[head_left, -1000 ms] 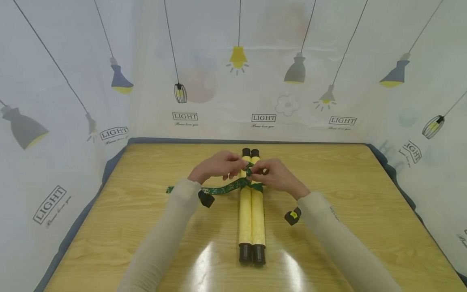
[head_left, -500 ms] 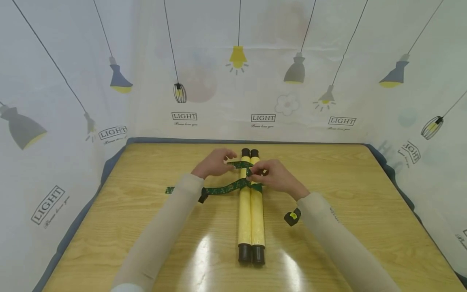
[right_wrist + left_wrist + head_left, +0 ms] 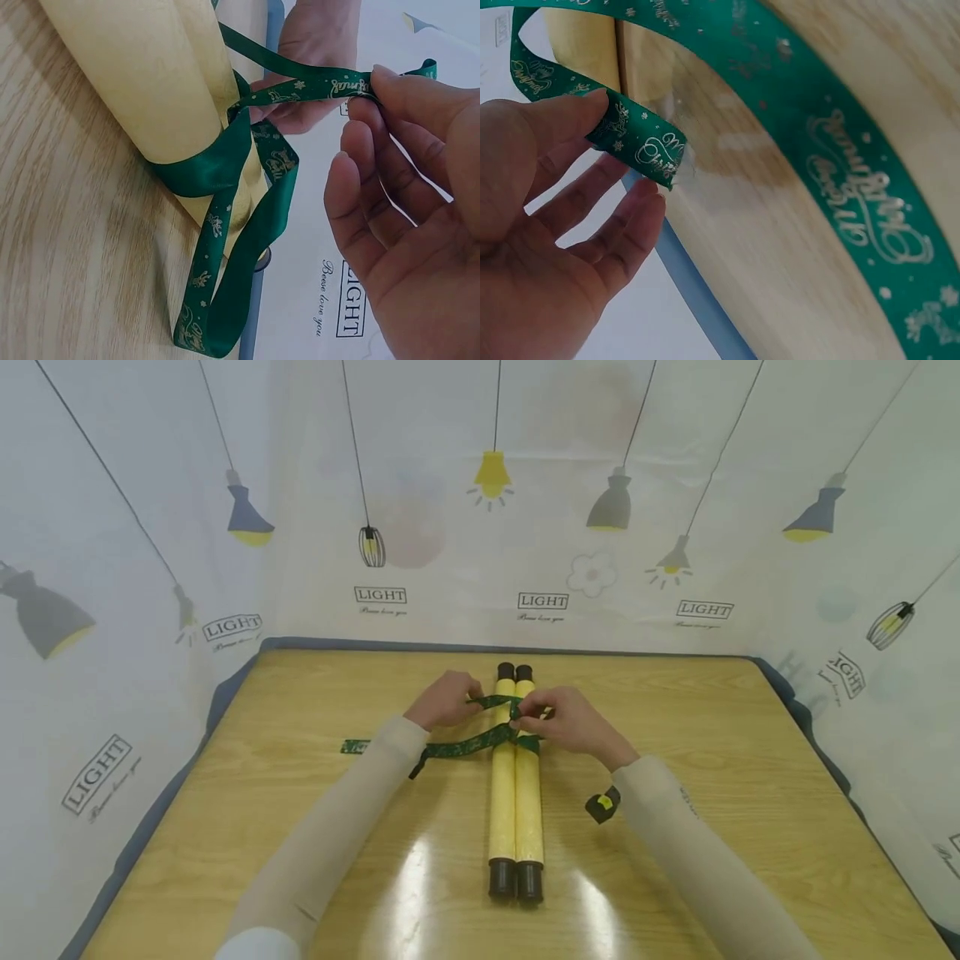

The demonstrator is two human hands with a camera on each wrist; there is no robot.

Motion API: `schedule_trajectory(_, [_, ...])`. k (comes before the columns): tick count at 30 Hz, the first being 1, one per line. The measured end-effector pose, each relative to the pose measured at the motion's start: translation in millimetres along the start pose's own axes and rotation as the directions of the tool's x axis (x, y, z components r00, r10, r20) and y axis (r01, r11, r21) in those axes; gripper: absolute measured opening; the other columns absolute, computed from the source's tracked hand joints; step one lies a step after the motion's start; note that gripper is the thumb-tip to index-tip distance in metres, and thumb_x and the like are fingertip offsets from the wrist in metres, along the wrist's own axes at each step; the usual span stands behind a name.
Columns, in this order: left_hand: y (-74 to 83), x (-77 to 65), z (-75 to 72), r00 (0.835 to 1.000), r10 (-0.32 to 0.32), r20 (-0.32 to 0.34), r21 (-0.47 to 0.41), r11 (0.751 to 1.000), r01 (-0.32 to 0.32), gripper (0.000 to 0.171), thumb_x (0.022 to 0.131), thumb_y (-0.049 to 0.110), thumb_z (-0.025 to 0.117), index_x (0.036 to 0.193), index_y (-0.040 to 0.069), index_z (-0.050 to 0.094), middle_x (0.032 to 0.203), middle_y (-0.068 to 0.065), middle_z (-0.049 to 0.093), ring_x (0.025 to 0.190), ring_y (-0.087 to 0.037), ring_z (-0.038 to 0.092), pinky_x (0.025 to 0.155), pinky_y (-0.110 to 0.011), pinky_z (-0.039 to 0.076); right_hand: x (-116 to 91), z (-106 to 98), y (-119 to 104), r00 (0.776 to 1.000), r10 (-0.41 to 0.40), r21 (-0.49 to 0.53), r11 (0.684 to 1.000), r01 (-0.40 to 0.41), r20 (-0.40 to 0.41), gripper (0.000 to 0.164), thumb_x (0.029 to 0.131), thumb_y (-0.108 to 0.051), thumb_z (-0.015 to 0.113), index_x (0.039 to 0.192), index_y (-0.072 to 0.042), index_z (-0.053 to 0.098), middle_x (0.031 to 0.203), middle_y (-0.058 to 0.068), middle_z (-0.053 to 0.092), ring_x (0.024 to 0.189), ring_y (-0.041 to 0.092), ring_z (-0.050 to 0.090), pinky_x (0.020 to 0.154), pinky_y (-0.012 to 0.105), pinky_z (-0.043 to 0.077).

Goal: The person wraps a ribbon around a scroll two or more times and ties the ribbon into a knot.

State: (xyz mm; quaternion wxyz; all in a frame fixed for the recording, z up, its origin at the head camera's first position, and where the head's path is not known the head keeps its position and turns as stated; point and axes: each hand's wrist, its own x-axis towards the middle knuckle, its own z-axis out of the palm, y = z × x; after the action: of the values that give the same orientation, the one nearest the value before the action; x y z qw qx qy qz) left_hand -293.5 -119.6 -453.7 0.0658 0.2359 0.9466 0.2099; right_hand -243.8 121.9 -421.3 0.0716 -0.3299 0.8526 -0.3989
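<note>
Two yellow tubes [image 3: 503,802] with black end caps lie side by side on the table, pointing away from me. A green ribbon [image 3: 465,748] printed with metallic lettering wraps round them towards their far ends. To the left of the tubes, my left hand [image 3: 447,697] pinches a ribbon tail between thumb and fingers, close to its cut end [image 3: 660,154]. My right hand [image 3: 564,718], over the right tube, pinches a doubled part of the ribbon [image 3: 322,84] between thumb and index finger. Below that, a loose ribbon loop [image 3: 225,330] hangs beside the tubes.
Another ribbon tail [image 3: 352,746] reaches left across the wooden table [image 3: 300,860], passing behind my left sleeve. A small black block [image 3: 602,804] with a yellow mark shows beside my right sleeve. Behind the table stands a white curtain [image 3: 465,560] printed with lamps.
My left hand has moved left from the tubes, and a strip of ribbon now stretches between it and the right hand. The right hand has stayed nearly in place.
</note>
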Motion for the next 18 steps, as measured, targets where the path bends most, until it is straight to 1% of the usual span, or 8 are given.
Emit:
schedule_trajectory(3, [0.2,-3.3,-0.8,1.000,-0.014,0.004,-0.007,1.000,0.014,0.015,0.095,0.014,0.064,0.094,0.003,0.075,0.084,-0.004,0.070,0.074,-0.017,0.061,0.072,-0.031,0.053,0,0,3,1.000,0.005,0.002,1.000,-0.005,-0.004,0.010,0.093,-0.025,0.070,0.092,-0.016,0.072,0.088,-0.004,0.069,0.077,0.016,0.063,0.066,0.030,0.054])
schedule_trajectory(7, [0.3,-10.8,-9.3,0.999,-0.013,0.033,-0.052,0.999,0.015,0.018,0.096,0.016,0.063,0.092,0.002,0.074,0.074,-0.001,0.065,0.064,-0.015,0.054,0.065,-0.030,0.050,0,-2,6,1.000,0.015,0.007,1.000,-0.015,-0.006,0.012,0.093,-0.027,0.069,0.092,-0.016,0.073,0.090,0.001,0.071,0.074,0.017,0.061,0.062,0.031,0.052])
schedule_trajectory(10, [-0.1,-19.2,-17.7,0.998,-0.015,0.053,-0.098,0.995,0.020,0.021,0.096,0.018,0.063,0.096,0.002,0.075,0.073,0.000,0.065,0.063,-0.014,0.056,0.066,-0.031,0.051,0,-3,7,1.000,0.029,0.008,1.000,-0.028,-0.007,0.012,0.093,-0.027,0.069,0.092,-0.016,0.073,0.091,0.004,0.072,0.072,0.018,0.060,0.061,0.031,0.050])
schedule_trajectory(13, [-1.2,-28.3,-24.7,0.997,-0.020,0.068,-0.140,0.990,0.030,0.023,0.098,0.021,0.061,0.099,0.004,0.076,0.074,0.002,0.066,0.063,-0.013,0.057,0.070,-0.031,0.052,0,-4,7,0.999,0.047,0.017,0.999,-0.046,-0.011,0.011,0.093,-0.027,0.070,0.093,-0.016,0.073,0.091,0.002,0.071,0.073,0.019,0.061,0.062,0.031,0.051])
schedule_trajectory(15, [-1.1,-34.9,-28.9,0.996,-0.027,0.085,-0.172,0.984,0.041,0.026,0.099,0.022,0.059,0.096,0.003,0.076,0.069,0.001,0.063,0.057,-0.012,0.052,0.069,-0.032,0.050,0,-4,7,0.998,0.055,0.019,0.998,-0.055,-0.015,0.011,0.092,-0.026,0.071,0.092,-0.016,0.073,0.090,-0.001,0.071,0.074,0.020,0.062,0.063,0.031,0.051])
schedule_trajectory(16, [-1.0,-38.4,-30.4,0.996,-0.029,0.087,-0.182,0.982,0.045,0.026,0.099,0.022,0.058,0.096,0.005,0.077,0.072,0.002,0.065,0.058,-0.012,0.052,0.071,-0.032,0.051,0,-4,7,0.998,0.056,0.021,0.998,-0.056,-0.016,0.011,0.092,-0.026,0.071,0.092,-0.016,0.073,0.089,-0.002,0.070,0.074,0.020,0.062,0.063,0.030,0.051])
schedule_trajectory(17, [-1.1,-41.7,-31.4,0.995,-0.033,0.091,-0.190,0.981,0.050,0.026,0.099,0.022,0.057,0.094,0.006,0.077,0.070,0.002,0.064,0.056,-0.011,0.049,0.071,-0.033,0.049,-1,-4,7,0.998,0.056,0.021,0.998,-0.056,-0.016,0.011,0.092,-0.026,0.071,0.092,-0.016,0.073,0.089,-0.003,0.070,0.074,0.020,0.062,0.063,0.030,0.051])
schedule_trajectory(18, [-1.2,-45.2,-32.1,0.995,-0.038,0.096,-0.204,0.977,0.057,0.026,0.099,0.023,0.057,0.094,0.007,0.078,0.074,0.002,0.066,0.054,-0.009,0.046,0.070,-0.033,0.049,-1,-4,7,0.998,0.054,0.023,0.998,-0.054,-0.016,0.011,0.092,-0.026,0.071,0.092,-0.016,0.073,0.090,-0.001,0.070,0.074,0.020,0.062,0.063,0.030,0.051])
